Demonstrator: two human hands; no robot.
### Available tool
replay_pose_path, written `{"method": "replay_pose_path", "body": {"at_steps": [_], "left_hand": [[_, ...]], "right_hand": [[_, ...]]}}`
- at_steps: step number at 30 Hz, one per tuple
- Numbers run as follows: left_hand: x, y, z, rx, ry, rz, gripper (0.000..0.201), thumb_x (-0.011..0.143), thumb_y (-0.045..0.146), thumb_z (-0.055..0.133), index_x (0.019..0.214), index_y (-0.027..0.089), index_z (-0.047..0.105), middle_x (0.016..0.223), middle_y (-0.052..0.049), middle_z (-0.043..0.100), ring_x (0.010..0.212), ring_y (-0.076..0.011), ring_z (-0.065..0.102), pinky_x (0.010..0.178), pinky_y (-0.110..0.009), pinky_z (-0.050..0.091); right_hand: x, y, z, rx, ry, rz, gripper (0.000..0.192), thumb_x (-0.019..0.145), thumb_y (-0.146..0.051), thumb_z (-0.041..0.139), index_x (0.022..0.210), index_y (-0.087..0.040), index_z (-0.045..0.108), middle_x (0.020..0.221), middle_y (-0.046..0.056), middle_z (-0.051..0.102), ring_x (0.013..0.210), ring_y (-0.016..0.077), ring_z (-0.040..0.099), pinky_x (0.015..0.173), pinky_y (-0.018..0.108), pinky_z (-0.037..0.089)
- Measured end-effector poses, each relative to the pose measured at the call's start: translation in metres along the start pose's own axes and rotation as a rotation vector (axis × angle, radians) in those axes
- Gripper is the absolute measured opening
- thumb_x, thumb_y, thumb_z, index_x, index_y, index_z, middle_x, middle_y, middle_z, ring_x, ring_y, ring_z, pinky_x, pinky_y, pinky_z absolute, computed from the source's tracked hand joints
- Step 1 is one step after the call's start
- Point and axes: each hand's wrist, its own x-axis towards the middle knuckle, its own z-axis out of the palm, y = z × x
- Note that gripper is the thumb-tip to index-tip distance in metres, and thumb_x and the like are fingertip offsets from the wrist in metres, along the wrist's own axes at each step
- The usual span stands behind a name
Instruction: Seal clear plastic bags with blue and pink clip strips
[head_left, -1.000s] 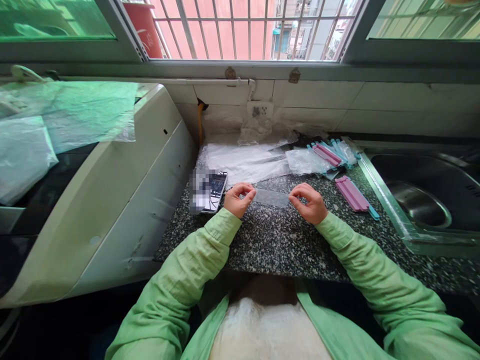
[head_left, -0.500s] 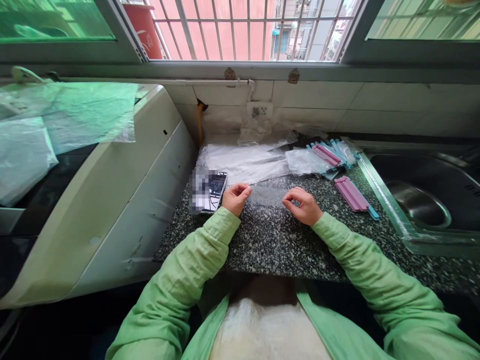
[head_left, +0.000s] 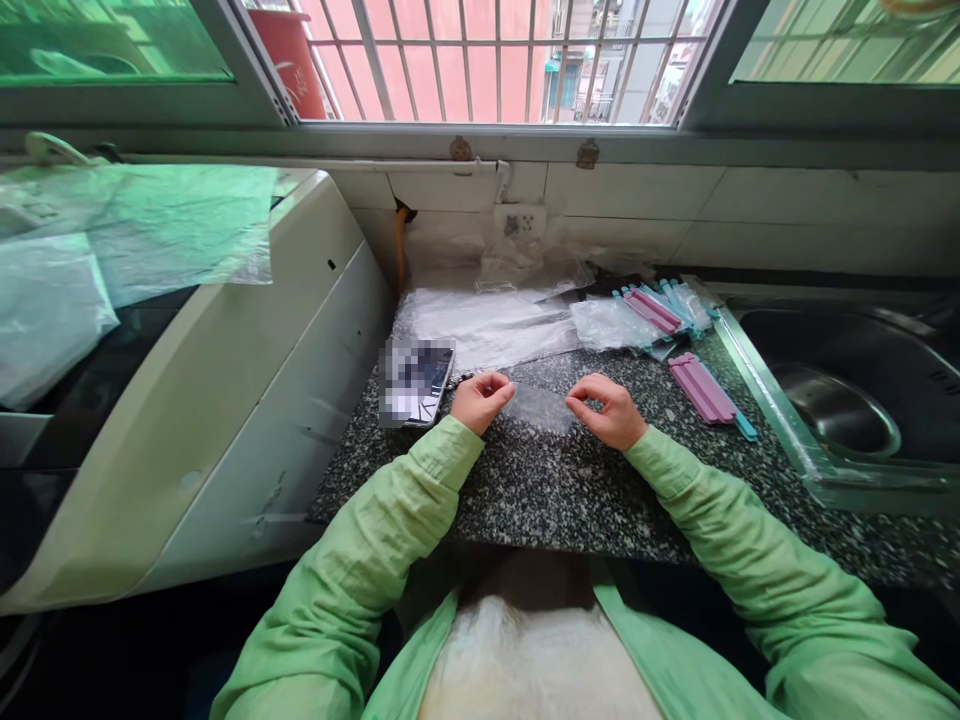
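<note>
A small clear plastic bag (head_left: 541,408) is stretched between my two hands, just over the speckled counter (head_left: 555,500). My left hand (head_left: 480,402) pinches its left end between thumb and forefinger. At the other end, my right hand (head_left: 609,412) pinches the bag's edge in the same way. Left of my left hand lies a phone (head_left: 431,380), part of it blurred out. Pink and blue plastic sticks (head_left: 703,388) lie side by side to the right of my right hand.
Behind my hands lie a sheet of white plastic packaging (head_left: 495,325) and a clear bag (head_left: 611,322) beside more pink and blue sticks (head_left: 656,308). A steel sink (head_left: 832,400) is at the right. A large pale appliance (head_left: 270,380) stands at the left, with plastic bags (head_left: 187,225) on top.
My left hand has shifted slightly right, closer to my right hand. The clear bag between them now sags and tilts a little; my right hand has barely moved.
</note>
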Motion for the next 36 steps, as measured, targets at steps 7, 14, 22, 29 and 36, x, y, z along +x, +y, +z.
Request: {"method": "replay_pose_path", "body": {"at_steps": [7, 14, 22, 29, 36], "left_hand": [[0.003, -0.001, 0.002, -0.080, -0.020, -0.037, 0.038, 0.049, 0.033, 0.074, 0.079, 0.015, 0.059, 0.074, -0.001, 0.060, 0.067, -0.0101, 0.051, 0.058, -0.021, 0.039], [0.002, 0.002, 0.002, 0.000, -0.125, -0.116, 0.029, 0.050, 0.037, 0.073, 0.064, 0.013, 0.062, 0.062, 0.000, 0.059, 0.053, -0.0074, 0.044, 0.053, -0.022, 0.035], [-0.001, 0.010, 0.004, 0.020, -0.182, -0.106, 0.029, 0.051, 0.038, 0.070, 0.056, 0.014, 0.056, 0.050, 0.004, 0.049, 0.048, -0.0059, 0.038, 0.049, -0.021, 0.030], [-0.007, 0.011, 0.012, 0.067, -0.334, -0.084, 0.030, 0.053, 0.040, 0.069, 0.058, 0.013, 0.056, 0.051, 0.004, 0.048, 0.049, -0.0059, 0.037, 0.049, -0.022, 0.029], [-0.006, 0.012, 0.011, 0.020, -0.320, -0.128, 0.038, 0.050, 0.047, 0.070, 0.056, 0.013, 0.055, 0.049, 0.004, 0.046, 0.048, -0.0058, 0.036, 0.048, -0.021, 0.027]], "right_hand": [[-0.001, 0.001, 0.000, 0.038, 0.067, 0.060, 0.018, 0.079, -0.025, 0.051, 0.062, -0.020, 0.052, 0.060, 0.002, 0.055, 0.060, 0.0129, 0.046, 0.058, 0.028, 0.039], [-0.003, 0.001, 0.002, 0.042, 0.056, 0.071, 0.018, 0.079, -0.026, 0.051, 0.062, -0.020, 0.053, 0.060, 0.001, 0.056, 0.060, 0.0127, 0.047, 0.057, 0.028, 0.039], [0.002, -0.002, -0.003, 0.049, -0.047, 0.080, 0.009, 0.075, -0.026, 0.056, 0.071, -0.019, 0.059, 0.068, 0.003, 0.061, 0.066, 0.0141, 0.052, 0.060, 0.028, 0.042], [0.008, -0.018, 0.004, 0.133, -0.080, 0.144, 0.011, 0.074, -0.026, 0.056, 0.069, -0.018, 0.059, 0.066, 0.002, 0.060, 0.064, 0.0122, 0.052, 0.058, 0.025, 0.041], [0.004, -0.019, 0.009, 0.207, 0.002, 0.282, 0.015, 0.074, -0.028, 0.055, 0.064, -0.017, 0.057, 0.059, 0.000, 0.056, 0.055, 0.0098, 0.047, 0.054, 0.024, 0.039]]}}
